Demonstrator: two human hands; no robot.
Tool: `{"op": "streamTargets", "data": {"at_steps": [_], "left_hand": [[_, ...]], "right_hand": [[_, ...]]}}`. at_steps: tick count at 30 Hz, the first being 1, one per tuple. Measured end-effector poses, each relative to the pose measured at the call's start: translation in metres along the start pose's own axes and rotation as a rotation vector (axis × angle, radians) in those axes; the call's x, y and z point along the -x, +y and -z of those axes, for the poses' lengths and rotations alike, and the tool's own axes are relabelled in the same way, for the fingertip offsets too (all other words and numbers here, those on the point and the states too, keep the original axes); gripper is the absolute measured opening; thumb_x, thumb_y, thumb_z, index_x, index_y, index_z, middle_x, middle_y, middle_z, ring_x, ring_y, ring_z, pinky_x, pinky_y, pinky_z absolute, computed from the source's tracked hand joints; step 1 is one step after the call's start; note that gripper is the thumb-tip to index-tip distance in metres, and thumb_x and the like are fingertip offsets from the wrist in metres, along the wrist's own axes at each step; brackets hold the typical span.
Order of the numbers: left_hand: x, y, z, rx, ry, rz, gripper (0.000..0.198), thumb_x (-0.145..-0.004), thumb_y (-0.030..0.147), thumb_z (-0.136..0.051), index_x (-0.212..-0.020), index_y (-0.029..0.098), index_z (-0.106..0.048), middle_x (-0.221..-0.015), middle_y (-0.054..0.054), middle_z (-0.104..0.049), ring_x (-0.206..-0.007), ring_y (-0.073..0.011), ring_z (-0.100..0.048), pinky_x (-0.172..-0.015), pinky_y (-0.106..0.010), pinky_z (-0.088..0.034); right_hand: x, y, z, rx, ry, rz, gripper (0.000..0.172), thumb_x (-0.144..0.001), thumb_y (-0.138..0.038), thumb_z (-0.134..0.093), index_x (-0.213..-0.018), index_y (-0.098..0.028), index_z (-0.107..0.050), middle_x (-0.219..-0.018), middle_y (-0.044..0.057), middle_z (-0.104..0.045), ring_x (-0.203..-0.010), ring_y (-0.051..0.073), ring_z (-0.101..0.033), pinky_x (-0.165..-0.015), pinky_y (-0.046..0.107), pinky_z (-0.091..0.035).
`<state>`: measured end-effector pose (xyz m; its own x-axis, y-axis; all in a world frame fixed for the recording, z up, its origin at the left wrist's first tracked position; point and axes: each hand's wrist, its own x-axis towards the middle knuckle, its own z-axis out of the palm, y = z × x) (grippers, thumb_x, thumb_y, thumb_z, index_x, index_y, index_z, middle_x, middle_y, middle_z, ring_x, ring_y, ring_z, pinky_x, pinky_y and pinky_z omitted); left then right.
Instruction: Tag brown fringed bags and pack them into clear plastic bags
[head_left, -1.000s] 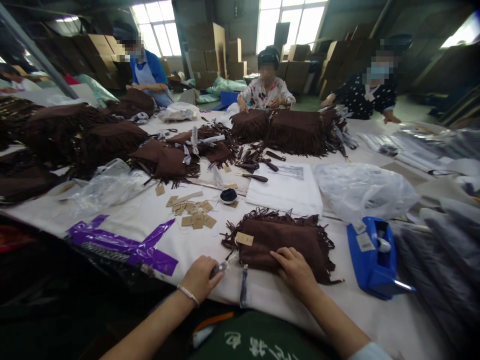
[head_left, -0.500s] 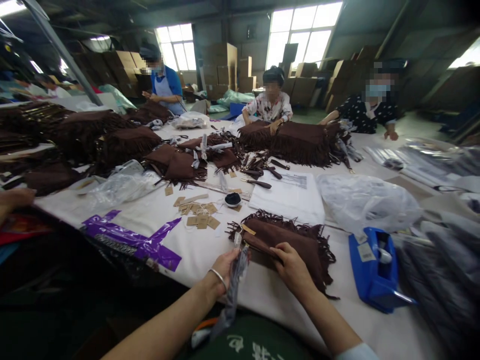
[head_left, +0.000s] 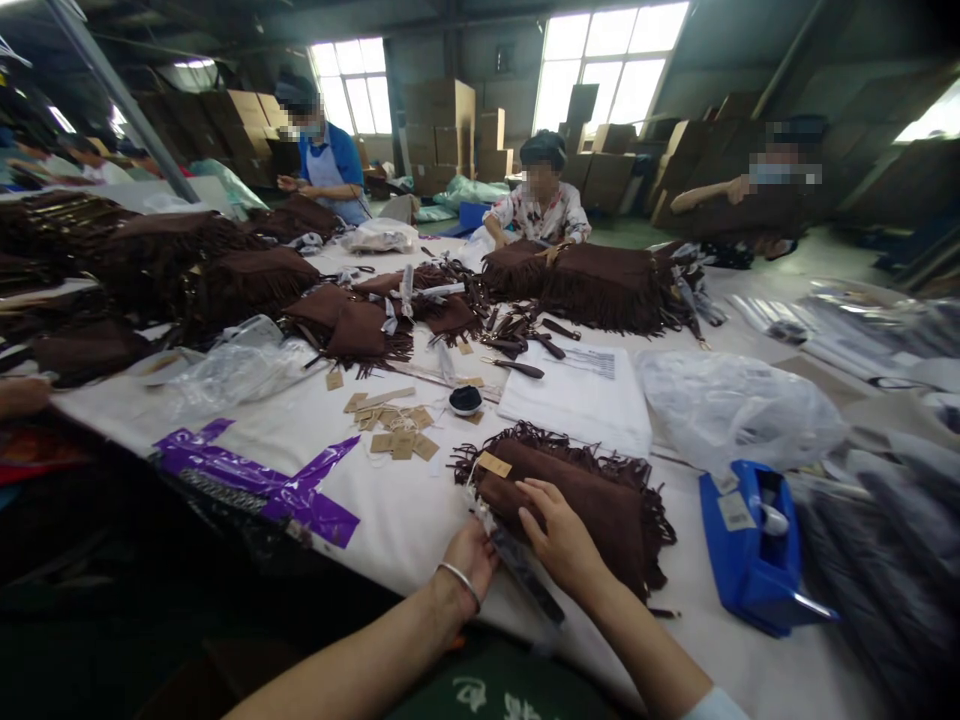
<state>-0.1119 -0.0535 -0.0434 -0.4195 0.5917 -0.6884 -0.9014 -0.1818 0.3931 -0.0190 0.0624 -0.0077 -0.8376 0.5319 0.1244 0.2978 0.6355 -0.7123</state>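
A brown fringed bag (head_left: 577, 500) lies on the table in front of me, with a tan paper tag (head_left: 495, 464) at its upper left. My right hand (head_left: 559, 540) rests over the bag's front with fingers stretched out, holding nothing. At the bag's lower left corner, my left hand (head_left: 471, 562) has its fingers curled round a plastic-wrapped dark strap (head_left: 529, 580); the exact grip is partly hidden. The strap slants down to the right under my right wrist, towards the table edge.
A blue tape dispenser (head_left: 757, 550) stands right of the bag, below a clear plastic bag (head_left: 739, 410). Tan tags (head_left: 401, 440) and a small dish of dark stuff (head_left: 465, 401) lie beyond. Brown bags (head_left: 607, 285) are piled further back. Several co-workers are around the table.
The wrapped strap has swung from hanging off the table edge to lying rightward along the bag. My right hand has let go of the bag's edge and opened. A co-worker at right raised an arm.
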Motion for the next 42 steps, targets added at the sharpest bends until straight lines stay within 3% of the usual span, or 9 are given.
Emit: {"op": "streamTargets", "data": {"at_steps": [11,13,15,21,25,29,34,38,42], "left_hand": [[-0.007,0.027,0.028,-0.239,-0.113,0.091,0.020,-0.082,0.027,-0.061,-0.097,0.015,-0.058,-0.086,-0.007,-0.070,-0.074,-0.0171,-0.067,-0.067,-0.026,-0.051],[-0.008,0.027,0.029,-0.266,-0.157,0.076,0.026,-0.077,0.025,-0.067,-0.098,0.015,-0.057,-0.090,-0.009,-0.070,-0.079,-0.0187,-0.067,-0.073,-0.028,-0.052],[-0.009,0.027,0.029,-0.289,-0.184,0.073,0.031,-0.074,0.028,-0.071,-0.098,0.014,-0.056,-0.092,-0.011,-0.070,-0.082,-0.0209,-0.068,-0.076,-0.031,-0.052],[-0.015,0.021,0.028,-0.422,-0.132,0.030,0.043,-0.068,0.039,-0.076,-0.097,0.014,-0.056,-0.090,-0.013,-0.070,-0.077,-0.0225,-0.069,-0.074,-0.035,-0.054],[-0.019,0.014,0.023,-0.470,-0.103,0.043,0.045,-0.063,0.043,-0.078,-0.091,0.013,-0.059,-0.080,-0.011,-0.070,-0.066,-0.0227,-0.068,-0.066,-0.038,-0.055],[-0.020,0.007,0.018,-0.500,-0.072,0.032,0.037,-0.067,0.044,-0.074,-0.084,0.014,-0.061,-0.072,-0.007,-0.069,-0.060,-0.0211,-0.066,-0.062,-0.036,-0.055],[-0.022,0.004,0.018,-0.521,-0.023,-0.034,0.028,-0.070,0.040,-0.072,-0.076,0.014,-0.064,-0.066,-0.006,-0.068,-0.057,-0.0188,-0.064,-0.057,-0.030,-0.052],[-0.016,0.003,0.012,-0.517,-0.063,-0.070,0.027,-0.072,0.038,-0.071,-0.081,0.013,-0.066,-0.074,-0.009,-0.070,-0.064,-0.0203,-0.066,-0.064,-0.033,-0.054],[-0.008,-0.003,0.004,-0.467,-0.156,-0.137,0.035,-0.076,0.042,-0.067,-0.093,0.012,-0.066,-0.090,-0.012,-0.071,-0.083,-0.0216,-0.066,-0.080,-0.032,-0.051]], "right_hand": [[-0.077,0.017,-0.048,0.088,0.023,-0.185,0.032,-0.076,-0.032,-0.060,-0.102,-0.013,-0.062,-0.101,0.014,-0.062,-0.094,0.027,-0.057,-0.082,0.037,-0.044],[-0.078,0.017,-0.044,0.044,-0.020,-0.195,0.023,-0.079,-0.035,-0.055,-0.087,-0.015,-0.064,-0.085,0.008,-0.065,-0.079,0.022,-0.059,-0.071,0.031,-0.045],[-0.074,0.016,-0.034,-0.012,-0.073,-0.189,0.031,-0.086,-0.040,-0.045,-0.077,-0.016,-0.063,-0.072,0.003,-0.064,-0.068,0.017,-0.059,-0.062,0.026,-0.044],[-0.035,0.020,0.000,-0.008,-0.128,-0.193,0.038,-0.088,-0.044,-0.039,-0.068,-0.018,-0.060,-0.065,0.000,-0.061,-0.062,0.016,-0.057,-0.056,0.025,-0.043],[-0.018,0.027,0.005,0.188,0.010,-0.195,0.021,-0.082,-0.031,-0.049,-0.079,-0.016,-0.064,-0.090,0.011,-0.065,-0.092,0.027,-0.058,-0.084,0.040,-0.043],[-0.015,0.017,-0.004,0.441,-0.015,0.035,0.047,-0.085,-0.029,-0.047,-0.130,-0.015,-0.046,-0.136,0.013,-0.046,-0.132,0.028,-0.030,-0.108,0.048,-0.023],[0.001,0.004,-0.022,0.473,-0.349,0.103,0.082,-0.072,-0.051,-0.062,-0.140,-0.017,-0.032,-0.146,0.011,-0.034,-0.135,0.034,-0.024,-0.109,0.055,-0.015],[0.015,0.009,-0.030,0.533,-0.271,0.062,0.092,-0.063,-0.031,-0.066,-0.144,-0.016,-0.023,-0.149,0.014,-0.026,-0.134,0.036,-0.024,-0.108,0.056,-0.016],[0.011,0.017,-0.033,0.545,-0.152,0.067,0.076,-0.068,-0.009,-0.051,-0.141,-0.013,-0.030,-0.144,0.014,-0.037,-0.131,0.029,-0.033,-0.108,0.047,-0.025]]}}
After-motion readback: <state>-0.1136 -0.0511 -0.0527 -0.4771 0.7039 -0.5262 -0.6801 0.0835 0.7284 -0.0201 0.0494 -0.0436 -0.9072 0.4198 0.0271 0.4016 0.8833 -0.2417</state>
